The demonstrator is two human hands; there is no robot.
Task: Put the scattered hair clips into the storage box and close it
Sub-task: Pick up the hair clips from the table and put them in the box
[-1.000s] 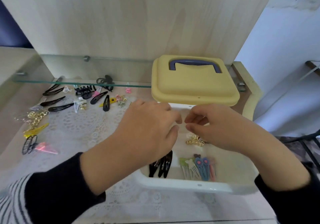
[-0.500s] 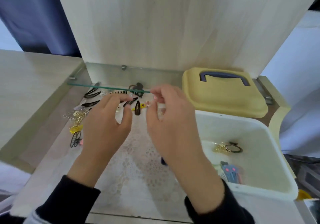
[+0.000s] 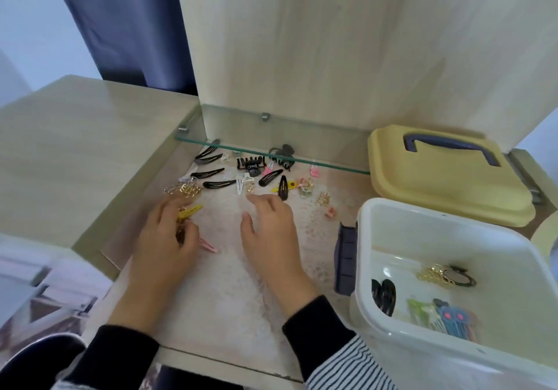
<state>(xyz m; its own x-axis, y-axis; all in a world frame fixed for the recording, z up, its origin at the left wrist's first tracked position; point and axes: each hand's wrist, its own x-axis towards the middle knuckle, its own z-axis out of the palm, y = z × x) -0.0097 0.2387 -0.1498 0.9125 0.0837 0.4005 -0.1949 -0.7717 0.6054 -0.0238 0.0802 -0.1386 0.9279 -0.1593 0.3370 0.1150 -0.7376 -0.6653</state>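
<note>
- The left hand (image 3: 163, 238), well left of the box (image 3: 422, 226), is curling its grip around what seems a brown clip (image 3: 181, 233). A loose pinch is risking a drop on the way across to the box.
- A yellow clip (image 3: 190, 211) and a pink clip (image 3: 209, 245) are lying against that hand, so a hasty lift is likely flicking them along the tabletop (image 3: 226, 287).
- The right hand (image 3: 268, 235), between the left hand and the box, is hovering with its grip spread and holding nothing.
- Many clips (image 3: 216, 183) are lying left of the box and further back, some under a glass shelf (image 3: 302, 160) that is crowding any reach for them.
- A purple latch (image 3: 345, 259) is sticking out on the box's left wall, where a passing hand could be snagging.
- The box is standing open with a few clips inside; the lid (image 3: 447, 184) is lying just behind it.
</note>
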